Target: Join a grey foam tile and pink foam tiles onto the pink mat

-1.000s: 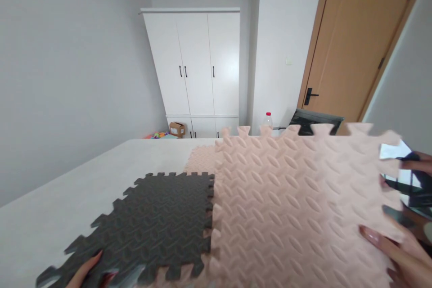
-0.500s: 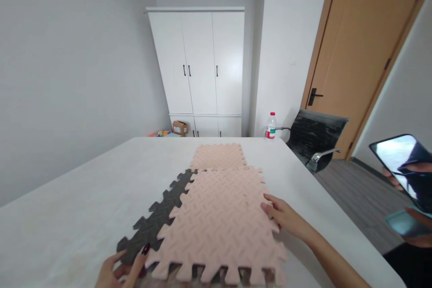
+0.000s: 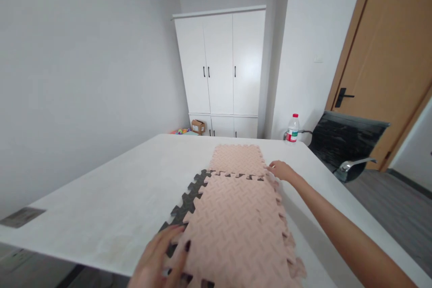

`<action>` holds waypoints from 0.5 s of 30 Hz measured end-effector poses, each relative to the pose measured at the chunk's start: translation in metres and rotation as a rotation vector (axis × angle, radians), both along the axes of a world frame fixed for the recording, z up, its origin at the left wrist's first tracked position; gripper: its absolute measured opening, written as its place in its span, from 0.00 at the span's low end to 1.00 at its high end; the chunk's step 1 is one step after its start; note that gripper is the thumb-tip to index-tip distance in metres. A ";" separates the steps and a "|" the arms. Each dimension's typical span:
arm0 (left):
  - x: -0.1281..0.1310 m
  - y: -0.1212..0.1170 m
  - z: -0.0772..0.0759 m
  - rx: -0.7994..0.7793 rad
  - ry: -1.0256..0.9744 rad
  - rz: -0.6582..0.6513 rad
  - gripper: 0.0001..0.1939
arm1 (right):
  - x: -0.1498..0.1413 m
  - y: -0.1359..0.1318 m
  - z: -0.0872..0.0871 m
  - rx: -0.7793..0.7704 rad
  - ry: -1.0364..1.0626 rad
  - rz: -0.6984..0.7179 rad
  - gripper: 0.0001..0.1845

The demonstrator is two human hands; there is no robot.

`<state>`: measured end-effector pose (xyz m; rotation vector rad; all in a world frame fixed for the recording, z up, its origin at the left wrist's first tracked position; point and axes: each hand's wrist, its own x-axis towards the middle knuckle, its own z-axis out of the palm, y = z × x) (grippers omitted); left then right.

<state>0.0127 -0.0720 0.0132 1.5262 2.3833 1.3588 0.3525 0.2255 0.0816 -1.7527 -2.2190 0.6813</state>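
Near me lies a pink foam mat [image 3: 241, 225] with jigsaw edges. A dark grey foam mat [image 3: 189, 200] shows beneath it along the left side, and more layers show at its right edge. A second pink foam mat [image 3: 238, 158] lies farther off, its near edge against the first, with dark gaps along the seam. My left hand [image 3: 158, 256] rests at the near mats' left edge, fingers apart over the grey and pink edges. My right hand [image 3: 282, 171] has its fingers bent together at the far mat's near right corner; its fingertips are partly hidden.
The mats lie on a white table [image 3: 135, 180]. A bottle with a red cap [image 3: 293, 128] stands at the far right edge, near a black chair [image 3: 349, 141]. A grey plate [image 3: 22, 217] is set in the tabletop at left. A cardboard box [image 3: 198, 127] sits beyond the table.
My right hand has moved forward from the near mat's right edge to the far mat's corner. My left hand has shifted forward along the left edge. The view has turned left; the person with a phone is gone.
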 end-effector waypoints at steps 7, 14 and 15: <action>0.059 0.046 -0.033 0.089 0.976 -0.597 0.32 | -0.040 0.062 -0.042 -0.216 0.223 -0.210 0.19; 0.062 0.049 -0.056 0.291 1.167 -0.392 0.20 | -0.053 0.077 -0.045 -0.296 0.590 -0.100 0.16; 0.063 0.048 -0.054 0.274 1.162 -0.398 0.20 | -0.054 0.077 -0.042 -0.263 0.622 -0.073 0.15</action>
